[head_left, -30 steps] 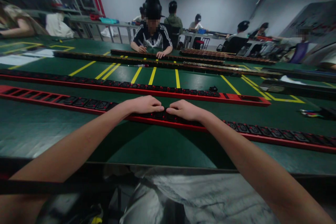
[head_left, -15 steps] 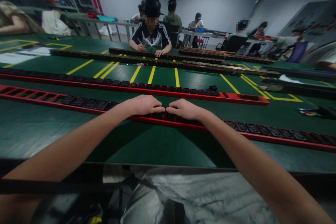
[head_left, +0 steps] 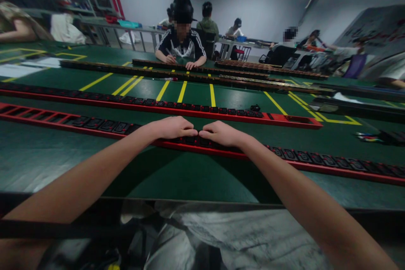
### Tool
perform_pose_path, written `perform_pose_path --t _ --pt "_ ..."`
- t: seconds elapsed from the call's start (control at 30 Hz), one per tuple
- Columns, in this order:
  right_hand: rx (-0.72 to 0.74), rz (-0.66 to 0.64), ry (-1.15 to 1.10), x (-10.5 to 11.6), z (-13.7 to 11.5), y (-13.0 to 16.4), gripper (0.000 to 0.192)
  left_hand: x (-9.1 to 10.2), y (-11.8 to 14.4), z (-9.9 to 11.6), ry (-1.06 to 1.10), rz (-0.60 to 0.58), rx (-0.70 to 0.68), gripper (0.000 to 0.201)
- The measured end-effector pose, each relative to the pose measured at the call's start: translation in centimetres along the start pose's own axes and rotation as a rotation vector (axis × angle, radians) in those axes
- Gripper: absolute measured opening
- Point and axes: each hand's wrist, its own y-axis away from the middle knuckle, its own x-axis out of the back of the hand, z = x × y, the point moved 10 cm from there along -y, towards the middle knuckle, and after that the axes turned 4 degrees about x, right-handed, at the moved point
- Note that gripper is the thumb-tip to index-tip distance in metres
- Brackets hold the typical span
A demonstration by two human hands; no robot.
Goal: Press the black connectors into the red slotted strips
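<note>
A long red power strip rail [head_left: 303, 165] with black outlet sockets [head_left: 120, 127] lies across the table in front of me. Curled over its far side, my left hand [head_left: 175, 127] grips the middle of the strip, thumb lying on the sockets. My right hand [head_left: 221, 133] does the same just to the right. The two thumb tips nearly meet, and the other fingertips are hidden behind the strip. Toward the left end, several openings [head_left: 33, 113] in the rail hold no socket.
Behind lies a second red power strip [head_left: 294, 121], a small black part [head_left: 255, 108] beside it. Dark long rails [head_left: 104, 66] cross the green table [head_left: 196, 177] farther back. Opposite sits a co-worker [head_left: 181, 44] holding a pen. A wire bundle [head_left: 370, 137] lies at right.
Both hands stay in place on the strip, with hardly any shift of the thumbs. The view has tilted very slightly.
</note>
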Motion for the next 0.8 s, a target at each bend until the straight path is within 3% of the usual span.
perform_pose_path --t 0.4,0.8 --pt "-0.017 -0.003 -0.004 -0.02 0.09 0.01 0.044 0.06 0.18 -0.27 0.021 -0.021 0.049 0.046" --pt "-0.014 -0.002 0.013 -0.13 0.16 -0.02 0.046 -0.03 0.02 -0.49 0.099 -0.033 0.01 0.044"
